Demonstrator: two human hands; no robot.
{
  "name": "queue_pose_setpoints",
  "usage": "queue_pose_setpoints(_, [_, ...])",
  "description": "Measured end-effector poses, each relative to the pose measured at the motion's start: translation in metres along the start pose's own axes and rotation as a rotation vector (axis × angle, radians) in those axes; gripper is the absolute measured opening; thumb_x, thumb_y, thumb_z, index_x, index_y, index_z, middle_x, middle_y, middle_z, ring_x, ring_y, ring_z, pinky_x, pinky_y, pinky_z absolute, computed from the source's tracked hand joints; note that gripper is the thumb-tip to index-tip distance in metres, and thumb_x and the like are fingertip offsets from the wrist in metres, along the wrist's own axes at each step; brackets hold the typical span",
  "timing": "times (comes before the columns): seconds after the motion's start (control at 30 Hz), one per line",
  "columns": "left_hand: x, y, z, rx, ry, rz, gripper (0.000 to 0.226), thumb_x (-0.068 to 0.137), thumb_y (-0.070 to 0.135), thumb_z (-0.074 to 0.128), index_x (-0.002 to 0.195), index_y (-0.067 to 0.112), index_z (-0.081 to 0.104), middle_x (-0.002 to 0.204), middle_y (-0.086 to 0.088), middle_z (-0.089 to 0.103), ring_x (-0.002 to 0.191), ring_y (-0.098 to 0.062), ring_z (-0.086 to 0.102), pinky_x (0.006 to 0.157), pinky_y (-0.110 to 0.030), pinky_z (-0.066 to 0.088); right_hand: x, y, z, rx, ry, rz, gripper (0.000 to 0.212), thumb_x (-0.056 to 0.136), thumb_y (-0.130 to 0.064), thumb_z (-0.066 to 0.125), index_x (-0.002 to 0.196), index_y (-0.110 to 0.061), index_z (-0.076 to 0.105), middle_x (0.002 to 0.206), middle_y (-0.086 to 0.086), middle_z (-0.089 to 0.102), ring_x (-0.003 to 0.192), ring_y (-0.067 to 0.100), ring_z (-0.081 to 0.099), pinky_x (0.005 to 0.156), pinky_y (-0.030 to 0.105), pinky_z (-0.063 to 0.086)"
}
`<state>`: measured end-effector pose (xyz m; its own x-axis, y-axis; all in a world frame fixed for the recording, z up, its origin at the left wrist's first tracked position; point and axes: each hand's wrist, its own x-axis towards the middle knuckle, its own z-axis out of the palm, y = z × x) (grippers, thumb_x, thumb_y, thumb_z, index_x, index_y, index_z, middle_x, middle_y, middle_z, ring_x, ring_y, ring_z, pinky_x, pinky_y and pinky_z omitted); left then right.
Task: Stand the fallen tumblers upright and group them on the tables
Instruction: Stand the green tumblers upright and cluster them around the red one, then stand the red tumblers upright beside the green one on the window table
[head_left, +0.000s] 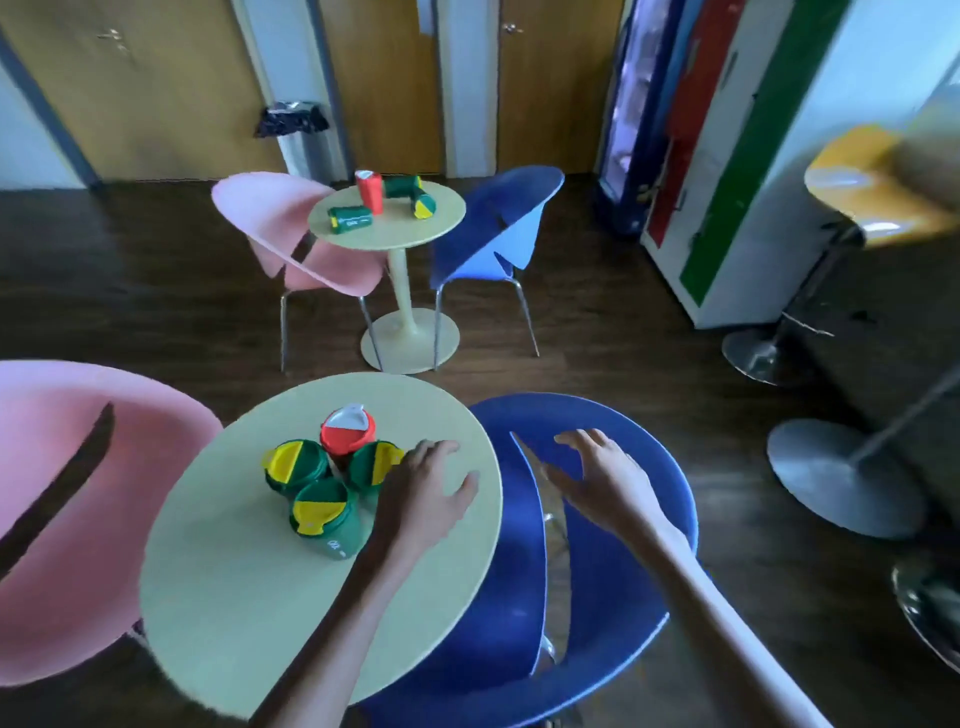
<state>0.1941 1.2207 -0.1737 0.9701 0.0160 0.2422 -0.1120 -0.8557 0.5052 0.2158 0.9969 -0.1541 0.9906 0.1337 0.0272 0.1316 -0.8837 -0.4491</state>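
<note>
On the near round table (260, 597) three green tumblers with yellow-and-green lids (322, 514) and one red tumbler (347, 431) stand upright, bunched together. My left hand (423, 493) hovers just right of that group, fingers spread, holding nothing. My right hand (602, 478) is open above the near blue chair (613, 597). On the far round table (410, 228) a red tumbler (370, 191) stands upright, and three green tumblers lie on their sides: one at the left (350, 217), one behind (402, 185), one at the right (423, 205).
Pink chairs (67, 519) (291, 239) sit left of each table, and a second blue chair (498, 228) right of the far one. A bin (301, 140) stands by the wooden doors. Vending machines (696, 156) and bar stools (852, 208) line the right side.
</note>
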Motion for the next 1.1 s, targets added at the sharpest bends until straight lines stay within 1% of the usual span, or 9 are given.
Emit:
queue_pose_setpoints(0.07, [0.004, 0.038, 0.016, -0.002, -0.081, 0.088, 0.049, 0.078, 0.049, 0.049, 0.111, 0.015, 0.062, 0.107, -0.006, 0.065, 0.1, -0.029, 0.062, 0.08, -0.039, 0.051, -0.031, 0.03, -0.023, 0.008, 0.055, 0.111, 0.047, 0.087, -0.048, 0.055, 0.127, -0.026, 0.051, 0.128, -0.004, 0.056, 0.115, 0.017, 0.055, 0.09, 0.032, 0.044])
queue_pose_setpoints(0.17, [-0.001, 0.1, 0.046, -0.033, -0.18, 0.214, 0.04, 0.083, 0.041, 0.061, 0.115, 0.017, 0.06, 0.111, -0.004, 0.064, 0.1, -0.027, 0.061, 0.08, -0.037, 0.05, -0.077, 0.08, -0.058, 0.025, 0.082, 0.279, 0.046, 0.085, -0.049, 0.057, 0.125, -0.027, 0.052, 0.127, -0.005, 0.056, 0.113, 0.018, 0.057, 0.089, 0.031, 0.045])
queue_pose_setpoints(0.33, [-0.022, 0.207, 0.107, -0.055, -0.31, 0.377, 0.042, 0.085, 0.042, 0.06, 0.119, 0.018, 0.058, 0.115, -0.001, 0.061, 0.107, -0.024, 0.058, 0.088, -0.038, 0.046, -0.155, 0.176, -0.106, 0.034, 0.158, 0.472, 0.043, 0.083, -0.051, 0.057, 0.118, -0.028, 0.053, 0.121, -0.004, 0.058, 0.109, 0.019, 0.058, 0.088, 0.033, 0.047])
queue_pose_setpoints(0.5, [-0.039, 0.322, 0.171, -0.081, -0.369, 0.5, 0.044, 0.081, 0.05, 0.058, 0.115, 0.021, 0.061, 0.111, -0.002, 0.064, 0.104, -0.025, 0.061, 0.085, -0.037, 0.047, -0.228, 0.274, -0.152, 0.049, 0.23, 0.606, 0.043, 0.081, -0.053, 0.059, 0.116, -0.029, 0.053, 0.114, -0.006, 0.06, 0.106, 0.018, 0.06, 0.089, 0.034, 0.049])
queue_pose_setpoints(0.57, [-0.048, 0.369, 0.193, -0.104, -0.387, 0.535, 0.046, 0.078, 0.051, 0.056, 0.112, 0.021, 0.062, 0.109, -0.001, 0.065, 0.102, -0.025, 0.062, 0.083, -0.038, 0.049, -0.252, 0.31, -0.173, 0.017, 0.241, 0.637, 0.044, 0.082, -0.053, 0.059, 0.118, -0.027, 0.053, 0.114, -0.005, 0.06, 0.107, 0.018, 0.06, 0.089, 0.034, 0.048])
queue_pose_setpoints(0.63, [-0.056, 0.41, 0.212, -0.117, -0.399, 0.564, 0.041, 0.08, 0.048, 0.061, 0.113, 0.022, 0.062, 0.11, 0.0, 0.064, 0.102, -0.024, 0.062, 0.084, -0.038, 0.049, -0.27, 0.342, -0.192, -0.012, 0.248, 0.661, 0.044, 0.083, -0.053, 0.058, 0.118, -0.026, 0.053, 0.115, -0.004, 0.061, 0.108, 0.017, 0.059, 0.089, 0.034, 0.048])
queue_pose_setpoints(0.77, [-0.062, 0.471, 0.246, -0.097, -0.43, 0.609, 0.04, 0.082, 0.047, 0.06, 0.114, 0.023, 0.06, 0.112, 0.0, 0.063, 0.105, -0.023, 0.061, 0.088, -0.038, 0.048, -0.288, 0.396, -0.221, -0.008, 0.268, 0.692, 0.041, 0.079, -0.058, 0.053, 0.107, -0.029, 0.054, 0.112, -0.008, 0.061, 0.11, 0.016, 0.058, 0.087, 0.035, 0.049])
queue_pose_setpoints(0.97, [-0.043, 0.532, 0.29, -0.085, -0.478, 0.646, 0.043, 0.083, 0.047, 0.06, 0.116, 0.021, 0.06, 0.112, 0.0, 0.063, 0.104, -0.021, 0.061, 0.088, -0.038, 0.048, -0.283, 0.462, -0.25, -0.017, 0.272, 0.756, 0.045, 0.083, -0.055, 0.055, 0.119, -0.029, 0.052, 0.116, -0.007, 0.059, 0.109, 0.016, 0.058, 0.084, 0.032, 0.045])
queue_pose_setpoints(1.1, [-0.009, 0.564, 0.322, -0.081, -0.481, 0.652, 0.043, 0.083, 0.046, 0.06, 0.117, 0.021, 0.059, 0.114, 0.0, 0.063, 0.105, -0.021, 0.061, 0.088, -0.037, 0.048, -0.255, 0.507, -0.268, -0.011, 0.252, 0.752, 0.048, 0.084, -0.054, 0.056, 0.124, -0.028, 0.051, 0.116, -0.006, 0.06, 0.109, 0.015, 0.058, 0.085, 0.032, 0.046])
